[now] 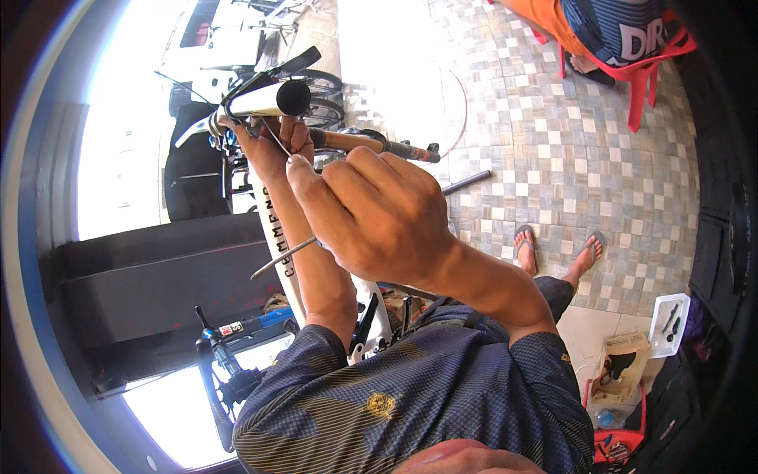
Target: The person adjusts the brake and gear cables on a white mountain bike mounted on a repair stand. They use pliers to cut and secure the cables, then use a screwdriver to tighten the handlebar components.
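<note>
My left hand [272, 146] is under a white handlebar grip with a black end [272, 99], its fingers curled beside the brake lever [192, 131]. What those fingers hold is hidden. Nearer to me, my right hand [379, 213] is closed in a fist around a metal tool with thin rods [284, 257]. One rod sticks out at the lower left of the fist. A slim shaft runs from my thumb toward the left hand, and a darker rod [467, 182] shows past the knuckles. The white bicycle frame [276, 229] slopes down below my left forearm.
A tan and grey tube [371, 144] extends to the right of the grip. Another bicycle's dark handlebar [229, 371] is at lower left. Someone sits on a red chair [643, 71] at upper right. A white tray [669, 325] and red toolbox [620, 446] rest at lower right.
</note>
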Action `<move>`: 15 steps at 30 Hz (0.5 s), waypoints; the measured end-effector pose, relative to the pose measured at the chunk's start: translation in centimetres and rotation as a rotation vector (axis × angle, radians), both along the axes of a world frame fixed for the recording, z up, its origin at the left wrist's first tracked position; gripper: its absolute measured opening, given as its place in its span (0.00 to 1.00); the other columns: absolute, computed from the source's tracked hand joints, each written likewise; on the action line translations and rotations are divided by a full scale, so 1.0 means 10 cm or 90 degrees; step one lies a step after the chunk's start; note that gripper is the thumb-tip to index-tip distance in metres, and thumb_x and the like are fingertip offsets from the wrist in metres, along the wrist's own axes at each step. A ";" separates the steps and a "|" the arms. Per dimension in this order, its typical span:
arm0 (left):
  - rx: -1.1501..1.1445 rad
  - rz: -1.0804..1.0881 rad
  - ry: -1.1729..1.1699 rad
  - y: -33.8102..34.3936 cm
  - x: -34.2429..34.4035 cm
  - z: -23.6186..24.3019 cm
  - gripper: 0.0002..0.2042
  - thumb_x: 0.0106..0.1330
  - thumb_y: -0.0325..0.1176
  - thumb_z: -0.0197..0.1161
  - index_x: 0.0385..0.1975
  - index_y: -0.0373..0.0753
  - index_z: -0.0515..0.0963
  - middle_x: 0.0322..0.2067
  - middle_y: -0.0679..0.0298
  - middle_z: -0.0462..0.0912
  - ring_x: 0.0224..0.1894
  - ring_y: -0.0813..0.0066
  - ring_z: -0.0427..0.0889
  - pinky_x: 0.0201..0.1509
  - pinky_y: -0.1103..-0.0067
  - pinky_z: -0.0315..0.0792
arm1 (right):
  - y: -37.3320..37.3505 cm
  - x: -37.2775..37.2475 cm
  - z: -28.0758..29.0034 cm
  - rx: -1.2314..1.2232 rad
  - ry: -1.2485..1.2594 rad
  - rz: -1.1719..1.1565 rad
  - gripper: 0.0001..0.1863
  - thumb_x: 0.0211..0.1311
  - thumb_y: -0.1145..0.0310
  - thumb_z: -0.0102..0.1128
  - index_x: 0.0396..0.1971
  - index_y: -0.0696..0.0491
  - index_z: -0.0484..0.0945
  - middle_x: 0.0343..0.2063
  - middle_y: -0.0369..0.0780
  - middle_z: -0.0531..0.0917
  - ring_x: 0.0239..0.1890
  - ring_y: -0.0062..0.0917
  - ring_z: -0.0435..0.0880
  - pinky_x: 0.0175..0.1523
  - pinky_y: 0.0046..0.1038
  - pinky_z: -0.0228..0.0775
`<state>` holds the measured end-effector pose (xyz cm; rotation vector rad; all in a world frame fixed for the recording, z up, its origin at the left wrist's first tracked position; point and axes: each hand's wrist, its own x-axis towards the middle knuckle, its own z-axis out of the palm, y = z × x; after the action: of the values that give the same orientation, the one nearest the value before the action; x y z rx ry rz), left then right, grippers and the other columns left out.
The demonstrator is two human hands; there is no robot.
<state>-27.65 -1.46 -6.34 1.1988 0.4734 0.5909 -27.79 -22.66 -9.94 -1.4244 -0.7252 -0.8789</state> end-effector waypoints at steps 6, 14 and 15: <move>-0.007 -0.001 0.004 0.00 0.00 0.00 0.36 0.62 0.76 0.48 0.32 0.41 0.73 0.14 0.69 0.64 0.12 0.81 0.52 0.14 0.84 0.49 | 0.03 0.01 -0.01 -0.004 -0.009 -0.012 0.12 0.51 0.75 0.65 0.38 0.60 0.83 0.18 0.32 0.72 0.20 0.18 0.72 0.20 0.19 0.61; -0.006 0.036 0.011 -0.07 0.03 0.01 0.38 0.61 0.77 0.48 0.33 0.39 0.74 0.16 0.67 0.68 0.13 0.82 0.55 0.14 0.85 0.50 | 0.01 0.02 0.02 -0.011 -0.002 -0.009 0.12 0.52 0.74 0.65 0.38 0.59 0.83 0.18 0.32 0.72 0.20 0.18 0.73 0.20 0.19 0.62; -0.003 0.034 0.013 -0.08 0.03 0.01 0.38 0.61 0.77 0.48 0.33 0.39 0.74 0.16 0.67 0.68 0.13 0.82 0.55 0.14 0.85 0.51 | 0.00 0.02 0.02 -0.014 0.000 -0.010 0.12 0.52 0.74 0.65 0.38 0.59 0.83 0.18 0.32 0.72 0.20 0.18 0.73 0.20 0.20 0.62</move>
<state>-27.32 -2.21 -6.24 1.1922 0.5254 0.6238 -27.63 -22.61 -9.77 -1.4510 -0.7261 -0.8857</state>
